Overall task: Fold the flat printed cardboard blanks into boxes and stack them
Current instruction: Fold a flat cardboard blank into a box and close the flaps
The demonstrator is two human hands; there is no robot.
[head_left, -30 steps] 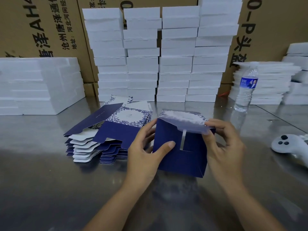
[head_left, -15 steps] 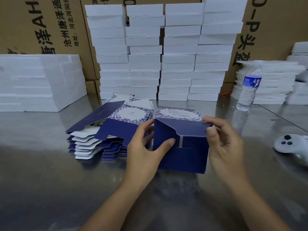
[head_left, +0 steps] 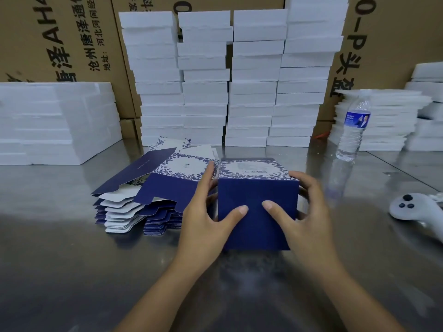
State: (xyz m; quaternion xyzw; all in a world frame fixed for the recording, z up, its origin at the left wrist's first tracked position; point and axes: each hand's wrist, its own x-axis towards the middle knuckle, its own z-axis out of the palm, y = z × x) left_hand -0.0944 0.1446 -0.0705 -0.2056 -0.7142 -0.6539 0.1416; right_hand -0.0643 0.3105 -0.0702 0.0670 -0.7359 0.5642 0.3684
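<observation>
A dark blue box with a white floral-printed top face stands on the steel table in front of me, its near flap folded flat. My left hand holds its left side, thumb pressed on the blue front face. My right hand holds the right side, thumb also on the front. A fanned pile of flat blue-and-white printed blanks lies just left of the box, partly behind my left hand.
Tall stacks of white foam blocks stand behind the box, with more foam at the left and right. A water bottle stands at the right. A white controller lies near the right edge. Brown cartons line the back.
The open top flap has been folded down and closed, so the box front is now smooth. Both thumbs moved onto the front face. The view has come closer.
</observation>
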